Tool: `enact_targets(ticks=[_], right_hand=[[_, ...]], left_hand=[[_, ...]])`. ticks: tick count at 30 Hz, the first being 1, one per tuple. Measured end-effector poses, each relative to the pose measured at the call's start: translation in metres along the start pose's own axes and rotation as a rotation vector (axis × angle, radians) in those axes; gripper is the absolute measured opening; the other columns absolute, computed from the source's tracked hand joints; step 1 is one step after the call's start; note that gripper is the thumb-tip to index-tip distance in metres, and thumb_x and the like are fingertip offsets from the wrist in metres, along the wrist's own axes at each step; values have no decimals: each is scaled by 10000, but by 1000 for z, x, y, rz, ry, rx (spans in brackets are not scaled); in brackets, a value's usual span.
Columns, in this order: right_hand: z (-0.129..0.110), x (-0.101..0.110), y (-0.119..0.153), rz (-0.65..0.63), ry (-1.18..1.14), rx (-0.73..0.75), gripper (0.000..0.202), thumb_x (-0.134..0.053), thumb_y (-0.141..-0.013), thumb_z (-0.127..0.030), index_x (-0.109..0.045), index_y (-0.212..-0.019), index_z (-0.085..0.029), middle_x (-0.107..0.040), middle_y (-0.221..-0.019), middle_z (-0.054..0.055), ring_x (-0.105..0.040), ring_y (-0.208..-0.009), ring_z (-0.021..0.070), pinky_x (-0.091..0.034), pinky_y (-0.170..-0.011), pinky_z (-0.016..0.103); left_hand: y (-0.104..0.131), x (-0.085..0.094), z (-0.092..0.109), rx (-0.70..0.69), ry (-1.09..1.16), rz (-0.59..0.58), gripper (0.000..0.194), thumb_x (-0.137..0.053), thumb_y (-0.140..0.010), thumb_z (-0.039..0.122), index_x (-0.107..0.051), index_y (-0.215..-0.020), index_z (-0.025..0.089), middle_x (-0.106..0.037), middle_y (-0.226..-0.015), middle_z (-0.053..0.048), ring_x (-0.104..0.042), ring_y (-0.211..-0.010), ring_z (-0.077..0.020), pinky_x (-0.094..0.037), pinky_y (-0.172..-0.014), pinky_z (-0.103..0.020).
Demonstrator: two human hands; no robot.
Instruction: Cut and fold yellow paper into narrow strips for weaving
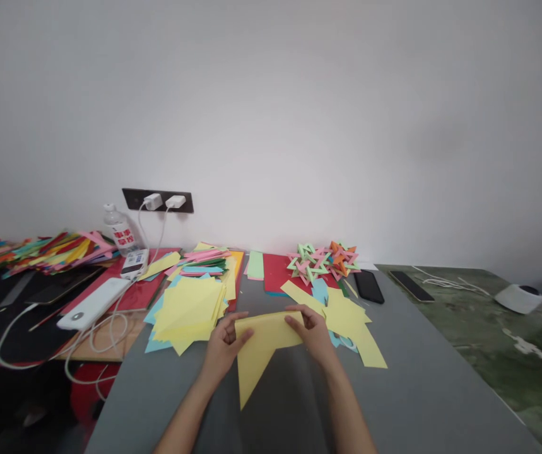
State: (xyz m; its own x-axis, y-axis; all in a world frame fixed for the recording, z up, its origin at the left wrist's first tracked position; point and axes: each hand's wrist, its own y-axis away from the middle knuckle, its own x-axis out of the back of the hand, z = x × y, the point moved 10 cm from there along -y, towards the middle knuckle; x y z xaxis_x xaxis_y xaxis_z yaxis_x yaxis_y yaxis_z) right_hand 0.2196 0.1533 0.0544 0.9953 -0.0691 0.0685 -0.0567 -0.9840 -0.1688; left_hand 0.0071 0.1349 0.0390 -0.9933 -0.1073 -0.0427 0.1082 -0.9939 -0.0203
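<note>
A folded sheet of yellow paper (262, 343) is held up above the grey table (412, 391). My left hand (226, 343) pinches its upper left corner, and my right hand (312, 331) pinches the upper right end. Along the top runs a straight folded edge, while a pointed flap hangs down on the left side. To the left of my hands lies a pile of yellow sheets (188, 309) with blue ones showing beneath. Loose yellow pieces (346, 315) lie just right of my right hand, partly covering scissors (347, 344) whose pale handle shows.
Folded paper star models (311, 263) rest on red paper (275, 271) at the back. A black phone (369, 287) lies to their right. On the left are a plastic bottle (120, 230), a white power bank (93, 302), tangled cables and many coloured strips (57, 251).
</note>
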Motion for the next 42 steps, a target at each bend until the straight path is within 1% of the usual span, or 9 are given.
enact_targets(ticks=[3, 6, 9, 14, 19, 25, 31, 36, 42], right_hand=[[35, -7, -2, -2, -126, -72, 416, -633, -572, -534, -614, -804, -189, -619, -739, 47, -561, -704, 208, -440, -589, 285], [69, -14, 0, -21, -215, -183, 488, -640, -550, -554, -601, -857, -177, -635, -736, 59, -583, -673, 223, -451, -575, 308], [83, -16, 1, -21, -259, -222, 500, -655, -544, -540, -599, -868, -163, -650, -709, 63, -599, -671, 237, -458, -604, 333], [84, -18, 2, -73, -284, -239, 484, -665, -552, -516, -607, -872, -158, -660, -675, 64, -613, -659, 248, -463, -616, 356], [83, -20, 4, -104, -255, -234, 528, -655, -569, -499, -593, -970, -161, -660, -695, 49, -600, -584, 202, -453, -492, 286], [83, -22, 6, -139, -306, -221, 579, -659, -615, -394, -491, -1131, -192, -660, -875, 66, -452, -356, 65, -246, -269, 162], [70, -25, 8, -177, -371, -190, 596, -670, -627, -334, -445, -1171, -236, -622, -1019, 82, -490, -423, 67, -254, -264, 137], [64, -24, 9, -190, -351, -175, 551, -660, -632, -374, -495, -1138, -231, -645, -964, 75, -572, -543, 132, -374, -338, 181], [78, -6, 2, -11, -218, -192, 366, -603, -640, -508, -673, -787, -180, -683, -736, 66, -618, -686, 221, -474, -603, 309]], left_hand=[[-2, 1, -16, -2, -19, -4, 464, -727, -511, 357, -615, -918, 163, -324, -395, 104, -345, -375, -51, -253, -380, -158], [-1, -10, -36, 94, 42, -104, 500, -711, -531, 384, -584, -963, 166, -476, -441, 63, -502, -454, -109, -373, -441, -188], [0, -21, -45, 178, 108, -174, 489, -716, -522, 389, -593, -940, 167, -639, -618, -24, -604, -606, -179, -457, -545, -255], [-3, -21, -46, 206, 79, -160, 367, -740, -483, 364, -657, -762, 140, -682, -699, -60, -618, -619, -182, -473, -564, -252], [0, -23, -50, 249, 106, -181, 363, -712, -525, 393, -665, -765, 125, -683, -672, -70, -623, -607, -192, -472, -539, -253], [-1, -21, -55, 214, 88, -159, 378, -700, -528, 421, -659, -752, 118, -682, -656, -64, -617, -598, -188, -465, -532, -250], [-3, -19, -60, 218, 53, -172, 414, -677, -544, 461, -648, -777, 120, -683, -672, -66, -620, -609, -194, -466, -542, -259], [-2, -20, -58, 215, 38, -223, 415, -678, -557, 444, -638, -805, 114, -686, -689, -66, -619, -619, -178, -461, -557, -244], [0, -20, -57, 194, 9, -206, 415, -678, -555, 445, -638, -807, 119, -681, -675, -58, -613, -614, -176, -458, -552, -246]])
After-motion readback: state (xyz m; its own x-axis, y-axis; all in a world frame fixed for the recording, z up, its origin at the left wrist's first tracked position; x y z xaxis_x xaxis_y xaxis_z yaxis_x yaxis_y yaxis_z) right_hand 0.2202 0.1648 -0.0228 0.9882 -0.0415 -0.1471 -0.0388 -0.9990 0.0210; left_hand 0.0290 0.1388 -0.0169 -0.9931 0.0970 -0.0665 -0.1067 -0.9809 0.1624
